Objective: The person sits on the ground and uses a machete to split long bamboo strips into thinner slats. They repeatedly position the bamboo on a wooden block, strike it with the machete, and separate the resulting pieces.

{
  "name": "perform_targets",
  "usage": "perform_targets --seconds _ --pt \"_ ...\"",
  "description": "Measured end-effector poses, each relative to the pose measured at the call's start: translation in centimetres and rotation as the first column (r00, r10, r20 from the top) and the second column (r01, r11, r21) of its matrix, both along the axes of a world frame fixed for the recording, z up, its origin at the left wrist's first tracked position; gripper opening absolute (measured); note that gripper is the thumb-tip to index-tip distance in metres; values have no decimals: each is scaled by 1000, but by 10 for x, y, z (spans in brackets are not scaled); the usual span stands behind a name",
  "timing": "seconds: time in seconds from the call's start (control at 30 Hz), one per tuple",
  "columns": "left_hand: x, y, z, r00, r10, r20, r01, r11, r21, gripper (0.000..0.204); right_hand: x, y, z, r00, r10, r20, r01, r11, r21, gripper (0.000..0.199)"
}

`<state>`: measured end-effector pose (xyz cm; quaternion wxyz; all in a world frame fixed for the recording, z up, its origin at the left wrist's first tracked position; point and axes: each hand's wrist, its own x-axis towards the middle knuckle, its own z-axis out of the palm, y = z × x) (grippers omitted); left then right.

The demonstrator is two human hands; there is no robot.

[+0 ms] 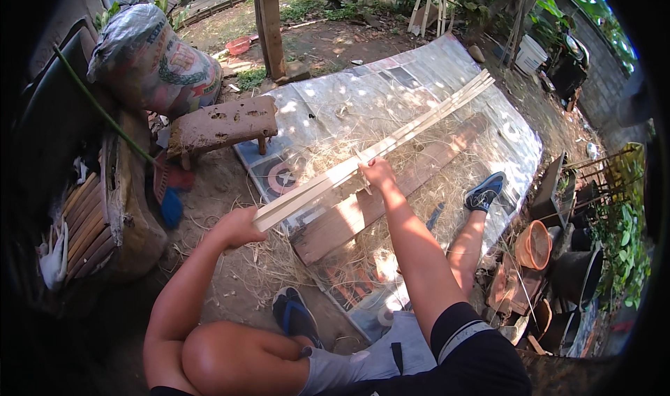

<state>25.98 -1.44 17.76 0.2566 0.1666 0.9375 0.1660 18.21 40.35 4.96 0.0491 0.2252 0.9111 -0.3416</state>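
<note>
A bundle of long, pale bamboo-like strips (314, 189) stretches diagonally from near my left knee toward the far right. My left hand (243, 227) is closed round the near end of the bundle. Further along, my right hand (377, 174) grips the strips about midway, and a thin sliver sticks out by its fingers. Below the bundle a brown wooden plank (342, 223) lies on a printed plastic sheet (401, 62). Fine shavings (335, 141) are scattered over the sheet. A dark bluish narrow tool (435, 215), perhaps a knife, rests near my right forearm.
A low worn bench (223, 122) and a full sack (157, 61) stand at the left, near a wooden post (269, 30). Clay and black pots (533, 245) crowd the right side. My sandalled feet (296, 314) are either side of the plank's near end.
</note>
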Motion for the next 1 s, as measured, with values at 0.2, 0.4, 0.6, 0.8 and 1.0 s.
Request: perform_targets --seconds 0.2,0.4,0.6,0.8,1.0 --pt "-10 6 -19 998 -34 -56 30 997 -78 58 -36 8 -1 925 -82 -372 -1 976 -219 31" --pt "-15 -6 -19 986 23 -168 -49 987 -152 55 -32 -28 43 901 -203 -383 -131 715 -687 23" --pt "-23 -7 -20 990 8 -142 -35 981 -189 55 -18 -49 82 963 -56 -264 -251 171 -953 20" --pt "-39 -2 -55 992 -15 -127 -12 978 -209 51 10 -28 115 848 -199 -492 -332 523 -785 19" --pt "-45 -17 -94 974 -62 -219 1 964 -265 54 187 119 100 768 -196 -610 159 981 -115 25"
